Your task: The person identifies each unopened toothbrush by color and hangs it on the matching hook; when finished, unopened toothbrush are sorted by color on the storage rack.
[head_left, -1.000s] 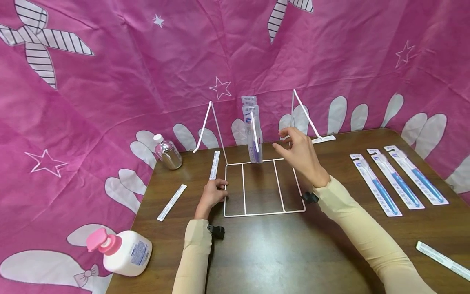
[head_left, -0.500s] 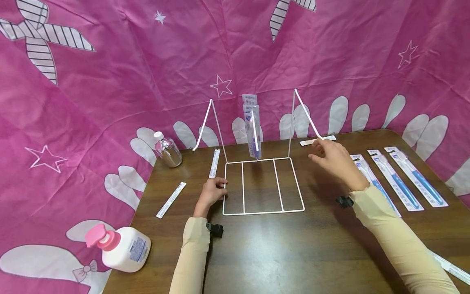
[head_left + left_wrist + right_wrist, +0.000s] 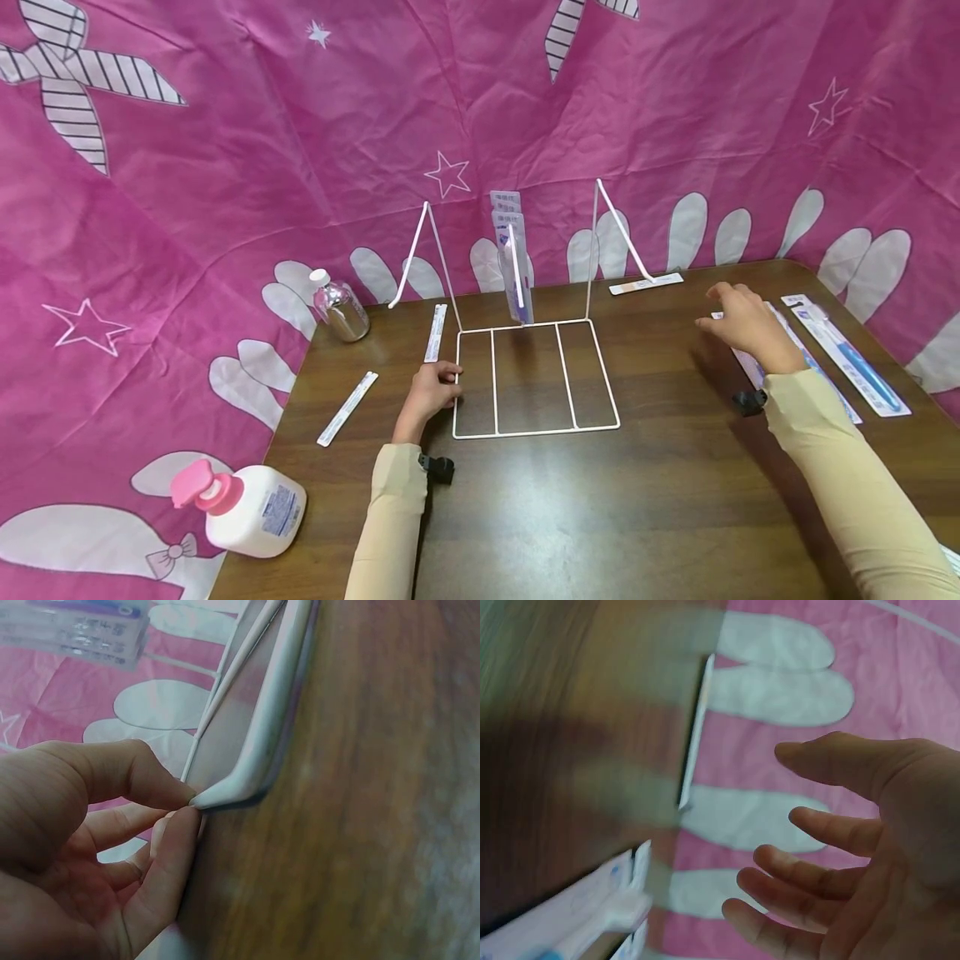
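My left hand (image 3: 429, 393) pinches the left side of a white wire rack (image 3: 536, 432) between thumb and fingers, clearly seen in the left wrist view. Packaged toothbrushes (image 3: 513, 267) hang on the rack's middle hook; its left and right hooks carry nothing. Over on the right, my right hand (image 3: 753, 327) hovers with fingers spread and holds nothing. Below and beside it lie packaged blue toothbrushes (image 3: 847, 357), partly covered by the hand and sleeve. In the right wrist view, the fingers are apart from a toothbrush pack (image 3: 592, 915).
A white pump bottle (image 3: 258, 510) with a pink top stands front left, and a silver bottle (image 3: 341, 308) back left. Narrow white packets lie left (image 3: 347, 408), beside the rack (image 3: 436, 333) and behind it (image 3: 647, 284). A pink curtain (image 3: 300, 150) hangs behind the table.
My right hand has moved from the rack's hanging toothbrushes rightward to above the toothbrush packs on the table. My left hand stays on the rack's left side.
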Motion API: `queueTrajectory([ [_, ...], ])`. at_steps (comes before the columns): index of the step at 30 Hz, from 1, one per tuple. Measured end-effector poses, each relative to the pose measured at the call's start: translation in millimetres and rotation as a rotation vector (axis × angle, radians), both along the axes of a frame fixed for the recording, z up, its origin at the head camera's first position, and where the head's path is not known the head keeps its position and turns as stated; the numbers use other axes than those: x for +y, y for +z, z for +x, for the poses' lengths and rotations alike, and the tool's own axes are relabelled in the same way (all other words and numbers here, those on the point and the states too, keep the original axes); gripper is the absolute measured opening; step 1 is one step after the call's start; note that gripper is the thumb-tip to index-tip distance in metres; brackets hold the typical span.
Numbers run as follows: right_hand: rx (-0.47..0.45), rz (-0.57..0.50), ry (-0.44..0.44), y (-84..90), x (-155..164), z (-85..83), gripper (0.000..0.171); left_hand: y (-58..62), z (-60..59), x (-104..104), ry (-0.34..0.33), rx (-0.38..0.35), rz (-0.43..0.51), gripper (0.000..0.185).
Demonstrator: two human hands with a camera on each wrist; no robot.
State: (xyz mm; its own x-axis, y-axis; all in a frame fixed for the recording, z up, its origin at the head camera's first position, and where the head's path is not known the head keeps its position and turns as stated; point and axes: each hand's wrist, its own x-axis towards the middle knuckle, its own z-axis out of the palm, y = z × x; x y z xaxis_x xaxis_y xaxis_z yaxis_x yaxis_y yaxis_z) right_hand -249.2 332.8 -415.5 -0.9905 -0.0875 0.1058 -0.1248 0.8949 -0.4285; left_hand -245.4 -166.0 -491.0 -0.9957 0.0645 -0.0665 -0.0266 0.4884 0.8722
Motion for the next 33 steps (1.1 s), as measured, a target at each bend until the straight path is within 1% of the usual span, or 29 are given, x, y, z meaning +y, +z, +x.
queueTrajectory([
  [2,-0.051,0.015,-0.031,-1.1,10,-1.1,0.056,-0.4,-0.7,1,-0.002,0.007,-0.001,0.031],
  [5,-0.096,0.039,-0.073,-3.9,24,-2.6,0.055,-2.3,-1.7,3,-0.009,0.015,-0.001,0.030],
  [9,-0.146,0.073,-0.112,-10.2,38,-3.4,0.047,-5.0,-1.4,5,-0.013,-0.007,0.022,0.031],
  [12,-0.199,0.094,-0.139,-15.3,45,-3.7,0.041,-5.4,-0.4,7,-0.011,-0.019,0.032,0.031],
  [17,-0.255,0.109,-0.187,-20.9,48,-6.0,0.040,-5.7,0.5,7,-0.005,0.007,0.015,0.031],
  [21,-0.262,0.119,-0.204,-25.9,47,-8.5,0.038,-6.1,1.4,6,-0.003,0.010,0.004,0.031],
  [24,-0.240,0.120,-0.209,-30.2,47,-10.9,0.032,-5.4,1.6,5,-0.001,0.006,0.008,0.032],
  [26,-0.224,0.112,-0.220,-32.2,47,-12.7,0.032,-4.5,1.6,4,0.001,0.006,0.010,0.032],
  [33,-0.193,0.098,-0.254,-31.9,46,-17.3,0.040,-1.0,-0.3,1,0.011,0.011,-0.006,0.032],
])
